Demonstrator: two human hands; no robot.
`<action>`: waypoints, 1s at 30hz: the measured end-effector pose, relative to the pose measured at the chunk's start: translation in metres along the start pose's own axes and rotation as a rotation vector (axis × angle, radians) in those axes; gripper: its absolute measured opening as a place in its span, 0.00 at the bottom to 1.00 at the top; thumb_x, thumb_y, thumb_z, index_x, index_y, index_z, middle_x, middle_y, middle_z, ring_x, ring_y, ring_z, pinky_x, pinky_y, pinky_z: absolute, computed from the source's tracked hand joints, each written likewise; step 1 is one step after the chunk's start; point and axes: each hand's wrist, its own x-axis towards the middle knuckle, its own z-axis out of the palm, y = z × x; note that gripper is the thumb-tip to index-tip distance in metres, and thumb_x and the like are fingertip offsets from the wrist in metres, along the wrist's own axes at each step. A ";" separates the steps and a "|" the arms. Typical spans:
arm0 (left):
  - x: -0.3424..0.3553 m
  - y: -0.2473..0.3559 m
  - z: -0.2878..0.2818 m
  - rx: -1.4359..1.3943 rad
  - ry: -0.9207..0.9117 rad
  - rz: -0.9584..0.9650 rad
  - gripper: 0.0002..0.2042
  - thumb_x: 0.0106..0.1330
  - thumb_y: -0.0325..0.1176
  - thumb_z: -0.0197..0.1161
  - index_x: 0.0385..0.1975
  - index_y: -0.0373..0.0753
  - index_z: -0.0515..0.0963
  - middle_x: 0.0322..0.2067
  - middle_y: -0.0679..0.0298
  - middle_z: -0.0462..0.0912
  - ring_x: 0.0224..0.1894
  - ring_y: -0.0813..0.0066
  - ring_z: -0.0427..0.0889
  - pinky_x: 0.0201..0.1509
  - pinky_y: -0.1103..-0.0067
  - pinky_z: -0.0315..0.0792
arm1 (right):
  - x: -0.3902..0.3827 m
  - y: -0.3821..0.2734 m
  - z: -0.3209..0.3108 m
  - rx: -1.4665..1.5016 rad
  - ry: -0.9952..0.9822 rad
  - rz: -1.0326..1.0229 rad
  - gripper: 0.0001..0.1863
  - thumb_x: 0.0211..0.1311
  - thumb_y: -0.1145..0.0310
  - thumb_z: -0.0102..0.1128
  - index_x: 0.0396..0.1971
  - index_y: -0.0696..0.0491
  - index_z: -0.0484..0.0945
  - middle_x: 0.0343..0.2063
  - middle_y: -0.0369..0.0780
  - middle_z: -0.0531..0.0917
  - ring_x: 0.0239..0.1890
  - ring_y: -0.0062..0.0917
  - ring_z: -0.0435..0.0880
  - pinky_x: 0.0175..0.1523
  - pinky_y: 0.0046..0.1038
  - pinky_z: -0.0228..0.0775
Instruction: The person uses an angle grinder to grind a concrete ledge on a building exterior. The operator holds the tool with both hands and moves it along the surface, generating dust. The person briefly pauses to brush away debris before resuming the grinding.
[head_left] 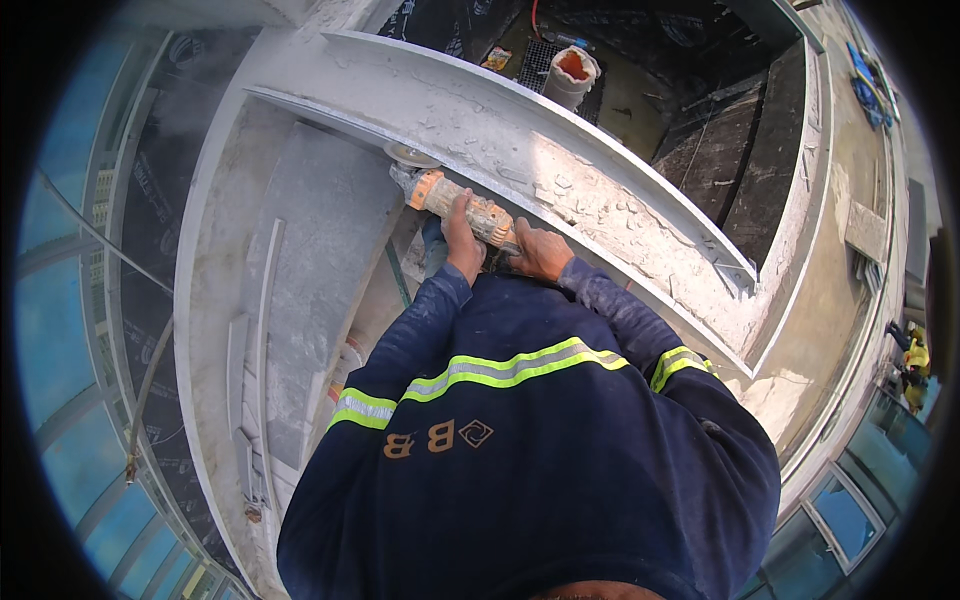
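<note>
An orange and grey, dust-coated angle grinder (490, 222) is held across in front of me by both hands. Its round disc (411, 155) lies close against the pale metal-like edge (330, 117) of a dusty ledge; whether it touches, I cannot tell. My left hand (462, 238) is closed round the middle of the grinder's body. Further back, my right hand (541, 250) grips its rear end. Both forearms are in dark blue sleeves. The far side of the tool and some fingers are hidden.
Beyond the ledge (450, 95), strewn with chips and dust, is a dark-lined recess holding a white bucket (571, 82) with orange inside. A grey slab (320, 200) and long thin strips (268, 340) lie on the left. A plank (867, 230) and another person (914, 365) are far right.
</note>
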 end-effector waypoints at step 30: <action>-0.025 -0.004 0.006 0.002 0.017 -0.032 0.13 0.66 0.35 0.66 0.45 0.39 0.72 0.35 0.62 0.78 0.39 0.65 0.84 0.43 0.66 0.82 | -0.023 0.000 -0.006 0.016 -0.033 0.020 0.27 0.55 0.60 0.68 0.44 0.57 0.63 0.28 0.56 0.84 0.35 0.56 0.84 0.39 0.54 0.75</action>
